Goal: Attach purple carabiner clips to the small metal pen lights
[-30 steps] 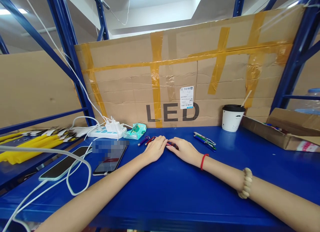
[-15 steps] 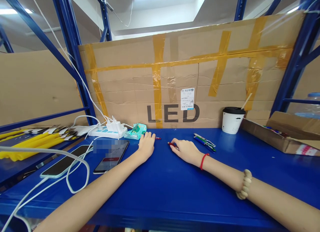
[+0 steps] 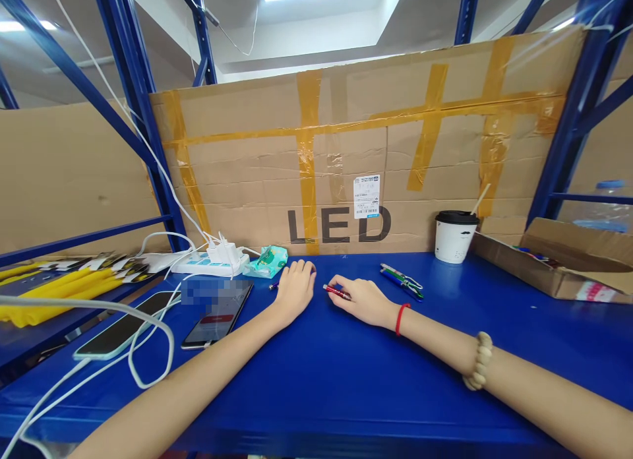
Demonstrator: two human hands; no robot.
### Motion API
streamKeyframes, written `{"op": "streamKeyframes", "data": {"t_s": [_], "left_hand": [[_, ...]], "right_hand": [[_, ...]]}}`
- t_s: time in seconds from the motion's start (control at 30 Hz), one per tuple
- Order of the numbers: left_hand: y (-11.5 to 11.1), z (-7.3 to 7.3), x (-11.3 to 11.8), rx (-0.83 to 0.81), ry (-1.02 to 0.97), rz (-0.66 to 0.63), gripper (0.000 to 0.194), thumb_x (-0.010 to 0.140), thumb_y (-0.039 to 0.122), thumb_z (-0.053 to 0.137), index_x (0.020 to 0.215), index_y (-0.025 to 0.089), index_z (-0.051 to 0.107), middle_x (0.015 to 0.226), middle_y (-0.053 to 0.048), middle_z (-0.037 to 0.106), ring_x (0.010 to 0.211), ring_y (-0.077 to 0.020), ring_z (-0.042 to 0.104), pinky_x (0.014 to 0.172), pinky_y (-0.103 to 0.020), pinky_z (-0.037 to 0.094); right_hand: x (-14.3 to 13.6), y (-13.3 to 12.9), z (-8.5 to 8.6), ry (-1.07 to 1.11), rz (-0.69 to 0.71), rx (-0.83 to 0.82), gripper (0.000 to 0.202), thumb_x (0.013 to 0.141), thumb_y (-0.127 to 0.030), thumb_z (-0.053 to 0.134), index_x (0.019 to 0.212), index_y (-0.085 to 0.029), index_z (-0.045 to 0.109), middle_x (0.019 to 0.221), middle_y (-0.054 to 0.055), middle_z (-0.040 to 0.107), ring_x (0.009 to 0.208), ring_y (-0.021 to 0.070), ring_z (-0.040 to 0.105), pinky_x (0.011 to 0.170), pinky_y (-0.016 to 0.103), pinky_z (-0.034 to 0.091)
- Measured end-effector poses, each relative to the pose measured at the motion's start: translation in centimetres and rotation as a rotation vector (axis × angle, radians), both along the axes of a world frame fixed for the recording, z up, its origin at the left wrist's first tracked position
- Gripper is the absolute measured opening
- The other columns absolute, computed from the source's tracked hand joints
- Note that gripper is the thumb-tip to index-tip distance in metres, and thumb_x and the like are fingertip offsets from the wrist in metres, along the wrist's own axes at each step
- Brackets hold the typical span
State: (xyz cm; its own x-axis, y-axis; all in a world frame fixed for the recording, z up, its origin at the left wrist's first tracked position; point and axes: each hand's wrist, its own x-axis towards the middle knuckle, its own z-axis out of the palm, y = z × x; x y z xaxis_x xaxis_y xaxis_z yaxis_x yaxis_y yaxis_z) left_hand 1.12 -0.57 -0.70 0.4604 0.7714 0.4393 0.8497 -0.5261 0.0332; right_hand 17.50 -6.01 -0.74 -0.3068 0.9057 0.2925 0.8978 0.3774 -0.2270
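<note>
My right hand [image 3: 364,301] rests on the blue shelf top, its fingers closed on a red pen [image 3: 337,292] that points left. To the left of it, my left hand [image 3: 295,291] is palm down with the fingers bent over. The dark blue end of a pen [image 3: 273,286] sticks out at its left side; the rest is covered by the hand. A small dark reddish bit shows by the fingertips on its other side. Beyond my right hand, green and blue pens [image 3: 401,281] lie together on the shelf.
A phone [image 3: 217,317] and another phone [image 3: 121,330] with white cables lie at left. Behind them are a power strip [image 3: 198,266] and a green packet [image 3: 267,261]. A lidded paper cup [image 3: 452,238] and an open cardboard box [image 3: 558,274] stand at right, before a cardboard sheet [image 3: 257,182].
My left hand has shifted slightly right, and the blue pen end now shows at its left. More of the red pen shows in my right hand. The view has turned slightly.
</note>
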Motion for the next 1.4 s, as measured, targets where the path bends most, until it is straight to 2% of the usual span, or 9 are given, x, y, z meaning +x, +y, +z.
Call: {"op": "streamKeyframes", "data": {"t_s": [0.07, 0.17, 0.37, 0.53, 0.63, 0.87, 1.03, 1.27, 1.4], "left_hand": [[-0.7, -0.1, 0.6, -0.069, -0.111, -0.084, 0.03, 0.093, 0.03, 0.022, 0.091, 0.018, 0.05, 0.095, -0.006, 0.059, 0.091, -0.0192, 0.055, 0.08, -0.032, 0.041], [-1.4, 0.0, 1.1, -0.175, -0.06, -0.17, 0.037, 0.093, 0.039, 0.02, 0.088, 0.019, 0.05, 0.083, -0.004, 0.063, 0.081, -0.0198, 0.06, 0.068, -0.029, 0.043], [-1.2, 0.2, 1.1, -0.216, 0.038, -0.13, 0.052, 0.093, 0.037, 0.014, 0.079, 0.017, 0.06, 0.085, -0.009, 0.067, 0.084, -0.0243, 0.062, 0.069, -0.032, 0.044], [-0.9, 0.1, 1.1, -0.241, -0.011, -0.099, 0.049, 0.093, 0.034, 0.017, 0.078, 0.016, 0.06, 0.085, -0.009, 0.067, 0.085, -0.0229, 0.063, 0.071, -0.03, 0.044], [-0.8, 0.0, 1.1, -0.239, -0.04, -0.089, 0.041, 0.093, 0.034, 0.018, 0.085, 0.018, 0.054, 0.084, -0.007, 0.065, 0.084, -0.0217, 0.063, 0.068, -0.028, 0.044], [-1.0, 0.1, 0.9, -0.241, -0.078, -0.157, 0.032, 0.093, 0.038, 0.017, 0.094, 0.021, 0.044, 0.076, -0.003, 0.063, 0.075, -0.0209, 0.064, 0.061, -0.026, 0.042], [-1.2, 0.2, 0.9, -0.242, -0.065, -0.143, 0.034, 0.093, 0.04, 0.019, 0.094, 0.021, 0.047, 0.078, -0.003, 0.064, 0.078, -0.02, 0.064, 0.062, -0.025, 0.043], [-0.9, -0.2, 1.0, -0.208, -0.042, -0.12, 0.051, 0.093, 0.038, 0.016, 0.079, 0.019, 0.061, 0.082, -0.007, 0.067, 0.082, -0.0229, 0.063, 0.069, -0.03, 0.044], [-0.8, -0.3, 0.9, -0.24, -0.121, -0.099, 0.052, 0.092, 0.04, 0.017, 0.066, 0.018, 0.056, 0.075, -0.006, 0.065, 0.076, -0.021, 0.062, 0.066, -0.029, 0.042]], "right_hand": [[-0.2, -0.1, 0.0, -0.072, -0.012, 0.019, 0.024, 0.089, -0.038, 0.038, 0.102, -0.023, 0.054, 0.075, 0.002, 0.066, 0.069, 0.0193, 0.062, 0.054, 0.024, 0.03], [-0.3, 0.0, 0.0, -0.113, -0.033, 0.026, 0.025, 0.091, -0.036, 0.036, 0.098, -0.021, 0.055, 0.078, 0.003, 0.067, 0.071, 0.0199, 0.062, 0.053, 0.025, 0.03], [0.1, 0.1, -0.2, -0.057, 0.035, 0.036, 0.026, 0.092, -0.039, 0.035, 0.098, -0.023, 0.055, 0.084, 0.002, 0.068, 0.074, 0.0197, 0.063, 0.054, 0.024, 0.031], [0.1, 0.1, -0.3, 0.079, 0.069, -0.008, 0.031, 0.094, -0.039, 0.03, 0.097, -0.023, 0.056, 0.096, 0.002, 0.066, 0.086, 0.0188, 0.061, 0.063, 0.025, 0.038], [0.1, 0.2, -0.2, 0.116, 0.052, -0.04, 0.036, 0.095, -0.04, 0.025, 0.099, -0.024, 0.057, 0.103, 0.003, 0.064, 0.094, 0.0199, 0.059, 0.069, 0.027, 0.039], [0.0, 0.3, -0.3, 0.112, 0.04, -0.062, 0.03, 0.095, -0.038, 0.028, 0.099, -0.023, 0.054, 0.088, 0.003, 0.066, 0.075, 0.0186, 0.061, 0.061, 0.026, 0.039], [-0.3, 0.5, -0.7, 0.093, 0.054, 0.044, 0.024, 0.095, -0.031, 0.03, 0.094, -0.021, 0.052, 0.09, 0.003, 0.065, 0.077, 0.0175, 0.06, 0.069, 0.029, 0.039], [-0.4, 0.5, -0.8, 0.058, 0.106, 0.038, 0.031, 0.096, -0.033, 0.026, 0.091, -0.02, 0.053, 0.09, 0.003, 0.065, 0.077, 0.017, 0.059, 0.076, 0.034, 0.036], [-0.1, 0.5, -0.6, 0.058, 0.078, -0.029, 0.035, 0.096, -0.04, 0.026, 0.088, -0.021, 0.055, 0.09, 0.003, 0.066, 0.08, 0.0194, 0.06, 0.073, 0.032, 0.037]]}}
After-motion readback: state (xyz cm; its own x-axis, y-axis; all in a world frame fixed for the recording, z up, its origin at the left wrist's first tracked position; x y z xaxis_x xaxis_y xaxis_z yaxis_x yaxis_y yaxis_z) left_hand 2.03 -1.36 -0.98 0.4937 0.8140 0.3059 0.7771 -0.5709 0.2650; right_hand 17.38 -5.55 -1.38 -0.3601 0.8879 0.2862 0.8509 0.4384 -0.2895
